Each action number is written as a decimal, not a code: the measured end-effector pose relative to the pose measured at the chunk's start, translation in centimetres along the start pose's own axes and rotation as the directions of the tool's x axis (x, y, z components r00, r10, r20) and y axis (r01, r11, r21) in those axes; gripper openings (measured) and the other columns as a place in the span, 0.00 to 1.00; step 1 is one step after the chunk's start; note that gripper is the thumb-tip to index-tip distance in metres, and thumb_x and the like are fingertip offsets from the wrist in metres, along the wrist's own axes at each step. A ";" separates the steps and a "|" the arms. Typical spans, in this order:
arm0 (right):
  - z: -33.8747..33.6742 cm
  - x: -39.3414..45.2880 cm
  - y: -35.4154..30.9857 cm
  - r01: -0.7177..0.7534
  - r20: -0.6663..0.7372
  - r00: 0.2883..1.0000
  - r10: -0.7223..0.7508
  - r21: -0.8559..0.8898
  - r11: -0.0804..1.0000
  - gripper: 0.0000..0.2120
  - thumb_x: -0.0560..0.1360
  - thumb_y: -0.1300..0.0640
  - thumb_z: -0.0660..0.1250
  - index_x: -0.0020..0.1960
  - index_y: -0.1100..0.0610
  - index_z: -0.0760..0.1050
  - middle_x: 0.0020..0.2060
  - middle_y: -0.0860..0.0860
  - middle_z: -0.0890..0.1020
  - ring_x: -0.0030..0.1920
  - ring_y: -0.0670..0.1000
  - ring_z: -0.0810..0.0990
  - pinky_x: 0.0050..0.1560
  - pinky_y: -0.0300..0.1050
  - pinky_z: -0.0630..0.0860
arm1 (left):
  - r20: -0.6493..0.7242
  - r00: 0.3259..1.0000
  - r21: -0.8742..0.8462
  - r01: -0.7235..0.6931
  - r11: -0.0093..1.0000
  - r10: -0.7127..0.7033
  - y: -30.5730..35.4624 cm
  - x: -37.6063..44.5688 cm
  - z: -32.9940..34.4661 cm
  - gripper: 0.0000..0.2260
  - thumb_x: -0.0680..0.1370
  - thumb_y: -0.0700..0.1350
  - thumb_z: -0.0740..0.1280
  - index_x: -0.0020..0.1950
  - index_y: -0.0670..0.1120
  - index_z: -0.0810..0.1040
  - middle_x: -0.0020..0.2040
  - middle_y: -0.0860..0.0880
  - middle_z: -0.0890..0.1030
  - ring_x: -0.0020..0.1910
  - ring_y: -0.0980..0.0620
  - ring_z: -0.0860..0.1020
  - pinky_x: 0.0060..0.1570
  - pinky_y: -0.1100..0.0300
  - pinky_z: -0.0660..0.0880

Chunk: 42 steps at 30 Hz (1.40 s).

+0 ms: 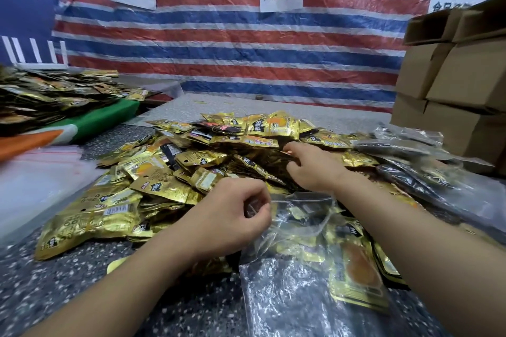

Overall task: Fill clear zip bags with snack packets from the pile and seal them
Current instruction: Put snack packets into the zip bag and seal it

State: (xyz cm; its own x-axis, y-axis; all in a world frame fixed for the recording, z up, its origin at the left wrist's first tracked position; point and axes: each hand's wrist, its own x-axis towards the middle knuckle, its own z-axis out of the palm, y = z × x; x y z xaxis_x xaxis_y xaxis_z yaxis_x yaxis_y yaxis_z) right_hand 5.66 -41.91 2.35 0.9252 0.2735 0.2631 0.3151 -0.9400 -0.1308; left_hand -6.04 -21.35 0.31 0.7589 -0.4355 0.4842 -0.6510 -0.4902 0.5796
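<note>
A big pile of gold snack packets covers the middle of the speckled table. A clear zip bag lies in front of me with its mouth held up, a few gold packets inside it. My left hand pinches the left edge of the bag's mouth. My right hand reaches into the pile beyond the bag, its fingers curled round dark and gold packets there.
Filled clear bags lie at the right, with stacked cardboard boxes behind them. A stack of empty clear bags lies at the left. More packets are heaped on a green cloth at the far left. A striped tarp hangs behind.
</note>
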 end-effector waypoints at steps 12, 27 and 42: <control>-3.2 -2.2 0.2 0.071 -0.232 0.971 0.049 0.479 0.875 0.06 0.79 0.57 0.67 0.50 0.46 0.80 0.41 0.44 0.83 0.39 0.47 0.82 0.33 0.40 0.77 | -0.029 1.000 -0.023 0.007 1.000 -0.008 0.1 0.1 -0.3 0.06 0.74 0.46 0.64 0.37 0.50 0.76 0.33 0.51 0.76 0.31 0.55 0.72 0.31 0.65 0.67; -5.7 -12.5 -0.4 0.210 -0.239 0.961 0.138 0.958 0.197 0.14 0.65 0.49 0.74 0.49 0.53 0.84 0.50 0.56 0.86 0.52 0.56 0.85 0.49 0.49 0.82 | -0.010 1.000 -0.066 -0.011 0.998 0.010 0.6 0.0 -0.1 0.05 0.74 0.46 0.65 0.38 0.53 0.77 0.32 0.59 0.75 0.33 0.59 0.72 0.33 0.71 0.66; -4.8 -14.3 -0.6 0.091 0.042 0.978 -0.204 0.796 0.598 0.06 0.74 0.57 0.72 0.51 0.53 0.81 0.42 0.49 0.85 0.43 0.46 0.83 0.43 0.39 0.78 | -0.047 0.984 -0.442 0.133 0.887 -0.171 1.4 0.0 -0.1 0.11 0.76 0.57 0.66 0.55 0.53 0.77 0.40 0.46 0.82 0.38 0.52 0.84 0.38 0.62 0.80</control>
State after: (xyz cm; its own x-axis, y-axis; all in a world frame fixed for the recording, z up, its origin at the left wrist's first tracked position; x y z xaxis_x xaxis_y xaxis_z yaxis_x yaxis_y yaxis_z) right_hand -8.74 -46.19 3.24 0.8494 0.4680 0.2440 0.4410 -0.3754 -0.8152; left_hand -7.02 -21.96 1.19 0.8590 -0.3091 0.4081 -0.4697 -0.1590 0.8684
